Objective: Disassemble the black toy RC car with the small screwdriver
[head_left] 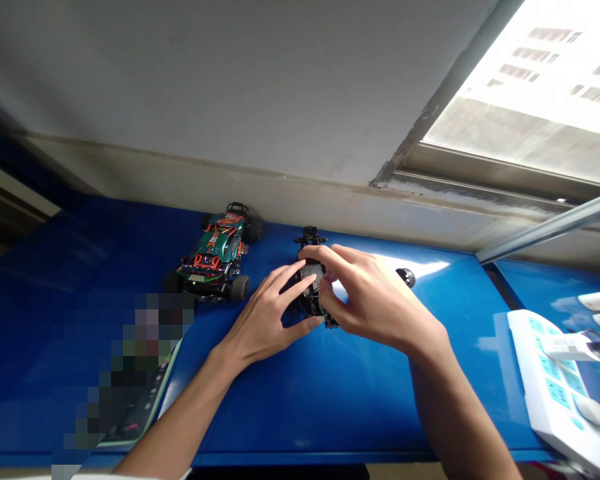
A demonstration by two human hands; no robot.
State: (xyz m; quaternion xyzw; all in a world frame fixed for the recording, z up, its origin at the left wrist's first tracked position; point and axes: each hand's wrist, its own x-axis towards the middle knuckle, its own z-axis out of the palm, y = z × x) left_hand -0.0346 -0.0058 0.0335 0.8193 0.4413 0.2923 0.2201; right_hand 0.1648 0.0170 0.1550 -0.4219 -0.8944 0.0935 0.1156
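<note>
A black toy car chassis (311,272) without a body shell lies on the blue table, partly covered by my hands. From its left side, my left hand (267,310) holds it, with spread fingers on its middle and the thumb by its near end. My right hand (370,293) is over the chassis's right side, thumb and index finger curled together around a small purple part (329,275). The fingers hide most of that part, so its kind does not show. Beside the chassis on the left stands a toy car (213,257) with a green and orange body and black wheels.
A loose black wheel (406,277) lies right of my hands. A tablet-like device (147,393), partly pixelated, is at the near left of the table (300,413). A white power strip (550,373) with plugs stands at the right. Behind are a wall and a window.
</note>
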